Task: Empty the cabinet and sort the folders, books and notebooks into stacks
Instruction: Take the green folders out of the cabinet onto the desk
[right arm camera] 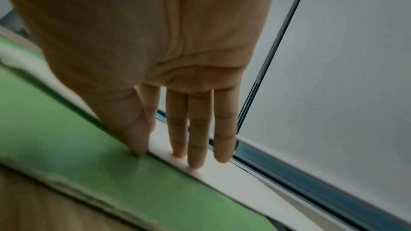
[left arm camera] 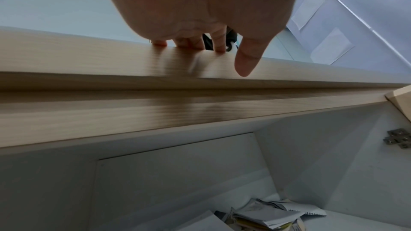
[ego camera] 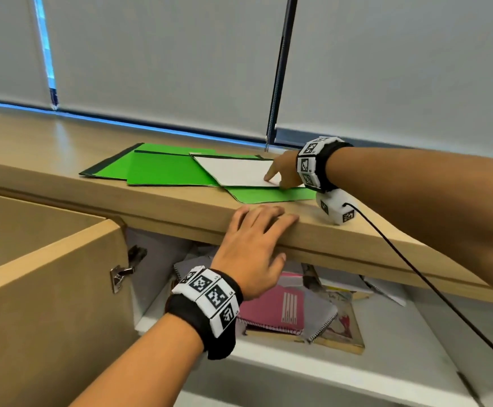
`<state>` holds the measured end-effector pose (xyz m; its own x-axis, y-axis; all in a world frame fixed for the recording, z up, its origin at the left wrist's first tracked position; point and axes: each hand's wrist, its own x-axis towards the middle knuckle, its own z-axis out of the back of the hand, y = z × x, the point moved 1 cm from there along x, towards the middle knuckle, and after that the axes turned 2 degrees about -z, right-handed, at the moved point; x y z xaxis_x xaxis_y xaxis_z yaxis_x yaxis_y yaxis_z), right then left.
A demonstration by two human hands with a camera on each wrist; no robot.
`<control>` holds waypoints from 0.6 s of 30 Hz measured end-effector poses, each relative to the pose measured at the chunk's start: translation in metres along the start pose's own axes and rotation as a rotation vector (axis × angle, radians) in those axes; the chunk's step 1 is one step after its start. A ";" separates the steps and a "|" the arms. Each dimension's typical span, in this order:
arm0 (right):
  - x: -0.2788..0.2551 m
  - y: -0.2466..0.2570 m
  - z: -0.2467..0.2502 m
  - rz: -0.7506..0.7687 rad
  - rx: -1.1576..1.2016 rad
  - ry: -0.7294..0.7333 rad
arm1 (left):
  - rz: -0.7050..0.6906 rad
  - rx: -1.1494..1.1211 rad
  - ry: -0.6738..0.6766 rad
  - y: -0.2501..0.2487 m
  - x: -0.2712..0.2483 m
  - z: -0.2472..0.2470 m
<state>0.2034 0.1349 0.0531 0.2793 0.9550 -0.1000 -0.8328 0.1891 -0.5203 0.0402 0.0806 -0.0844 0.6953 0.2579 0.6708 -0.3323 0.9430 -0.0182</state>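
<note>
Fingers of right hand [ego camera: 283, 171] flat on white folder [ego camera: 239, 171], frame centre; left hand [ego camera: 254, 245] open, resting on desk [ego camera: 357, 239] edge.

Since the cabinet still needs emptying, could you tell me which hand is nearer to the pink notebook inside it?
The left. The left hand rests on the countertop's front edge, directly above the pink notebook. The right hand is farther back on the countertop, touching the white folder.
</note>
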 end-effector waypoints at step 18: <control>-0.221 0.027 -0.192 0.116 0.544 -0.031 | 0.246 -0.367 0.396 -0.043 -0.103 -0.091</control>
<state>0.2113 -0.1151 -0.1018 0.1637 0.9813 -0.1015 -0.9862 0.1652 0.0067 0.0407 0.0326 -0.2208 0.8341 0.4708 0.2874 -0.3213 0.8383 -0.4405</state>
